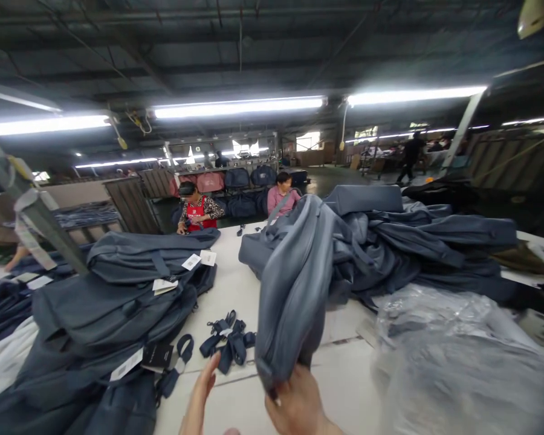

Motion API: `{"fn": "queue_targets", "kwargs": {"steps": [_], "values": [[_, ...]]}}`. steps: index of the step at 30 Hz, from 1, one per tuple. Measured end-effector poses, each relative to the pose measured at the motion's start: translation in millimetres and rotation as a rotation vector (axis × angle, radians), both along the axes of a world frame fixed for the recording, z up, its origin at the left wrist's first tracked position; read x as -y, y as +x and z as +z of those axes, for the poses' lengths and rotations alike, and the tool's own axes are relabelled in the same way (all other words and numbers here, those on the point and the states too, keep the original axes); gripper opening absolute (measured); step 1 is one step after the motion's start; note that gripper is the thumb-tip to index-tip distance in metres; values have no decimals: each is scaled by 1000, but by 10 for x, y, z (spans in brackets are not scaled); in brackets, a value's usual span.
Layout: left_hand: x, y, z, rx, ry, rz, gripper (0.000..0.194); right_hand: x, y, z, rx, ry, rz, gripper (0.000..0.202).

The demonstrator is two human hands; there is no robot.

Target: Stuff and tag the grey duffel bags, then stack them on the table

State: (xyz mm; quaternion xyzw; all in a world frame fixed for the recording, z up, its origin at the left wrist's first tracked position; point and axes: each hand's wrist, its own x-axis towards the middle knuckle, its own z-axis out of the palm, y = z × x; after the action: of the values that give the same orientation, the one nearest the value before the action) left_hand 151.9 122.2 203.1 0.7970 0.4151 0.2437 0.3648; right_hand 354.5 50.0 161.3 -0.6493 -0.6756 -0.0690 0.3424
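Observation:
My right hand (299,399) is closed on the lower end of a slate-blue bag (294,284), which stretches up and away over the white table (344,374). The bag looks limp, with a long seam or zip line down its side. To its left, my left hand (204,389) is raised with the fingers apart and nothing in it; part of it is cut off by the bottom edge. Just beyond that hand lies a small heap of dark blue straps (231,341). Another rolled strap (179,365) sits to the left of it.
Blue bags with tags (118,302) are stacked at left beside a metal post (49,211). A larger bag pile (403,241) covers the right side, with clear plastic bags (466,362) in front. Two people (202,211) are across the table.

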Motion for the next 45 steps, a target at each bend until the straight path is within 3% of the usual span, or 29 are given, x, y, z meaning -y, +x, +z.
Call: {"fn": "queue_targets", "kwargs": {"steps": [3,5,7,8,10,12,14,16,20,24,27,29,32,34,36,39,41,43,45], "values": [[36,138,160,122,-12,-58,98,307,-355,-314,-52,-326,275,18],[116,219,122,131,-108,-141,69,467,-344,-358,-69,-420,335,15],[204,254,-39,174,-246,-130,39,628,-221,-295,-86,-509,371,10],[244,247,-147,228,-321,-67,36,713,-144,-234,-106,-567,380,9],[313,174,-351,373,-467,106,42,884,1,-76,-175,-653,340,11],[364,33,-460,477,-593,211,51,1036,115,102,-271,-667,223,15],[380,-156,-429,483,-648,259,58,1142,208,262,-372,-645,151,17],[347,-372,-293,410,-612,265,62,1197,309,367,-451,-656,168,17],[202,-832,-67,170,-491,92,56,1202,597,402,-393,-776,118,15],[183,-1238,-211,113,-565,-8,51,1079,798,423,-373,-613,-43,14],[291,-1406,-363,80,-618,-38,51,908,691,497,-372,-404,-35,13],[386,-1428,-392,12,-601,-74,50,771,521,541,-293,-281,33,18],[516,-1377,-355,-74,-497,-112,46,548,272,581,-113,-171,120,44],[570,-1342,-333,-101,-455,-141,43,403,192,589,-7,-172,126,54],[580,-1338,-354,-105,-439,-142,42,283,194,582,62,-220,104,47],[484,-1393,-487,-101,-415,-51,46,197,261,518,82,-265,72,30],[362,-1433,-599,-151,-395,71,51,223,260,418,47,-245,87,28],[243,-1425,-657,-282,-320,276,54,304,192,269,-2,-195,96,34],[176,-1329,-608,-391,-86,483,53,408,83,97,-43,-122,69,43]]}}
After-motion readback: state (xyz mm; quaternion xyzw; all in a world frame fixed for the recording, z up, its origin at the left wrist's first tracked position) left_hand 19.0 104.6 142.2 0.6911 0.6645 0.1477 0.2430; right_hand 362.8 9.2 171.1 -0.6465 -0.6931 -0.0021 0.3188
